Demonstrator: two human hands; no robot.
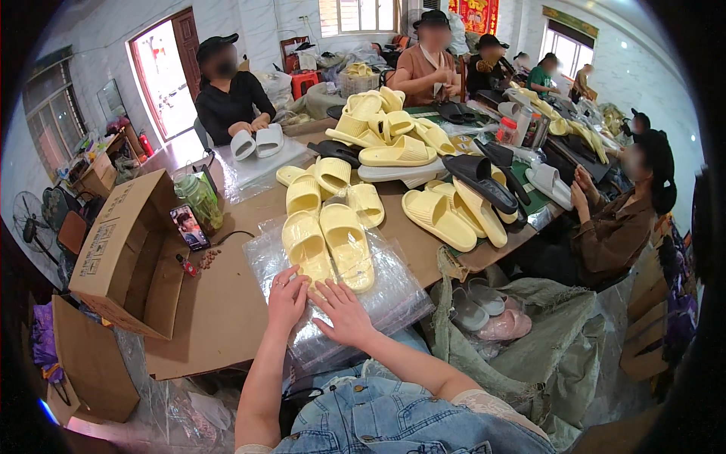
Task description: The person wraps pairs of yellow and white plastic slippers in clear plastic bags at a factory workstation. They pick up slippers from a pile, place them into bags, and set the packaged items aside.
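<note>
Brown tabletop (219, 303) bears 2 yellow slippers (348, 242) amid clear film (399, 291); the right hand (342, 309) spreads loosely at their near ends; whether the left hand (286, 304) pinches is unclear. Even, gentle tension should limit creases.

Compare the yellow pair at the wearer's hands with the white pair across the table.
Colour: yellow pair pale yellow, white pair white.
Place: yellow pair near the wearer, white pair farther off.
Hands: left hand and right hand at the yellow pair; a co-worker's hands at the white pair.
Shared: broad-strapped slides, clear plastic around each.
</note>
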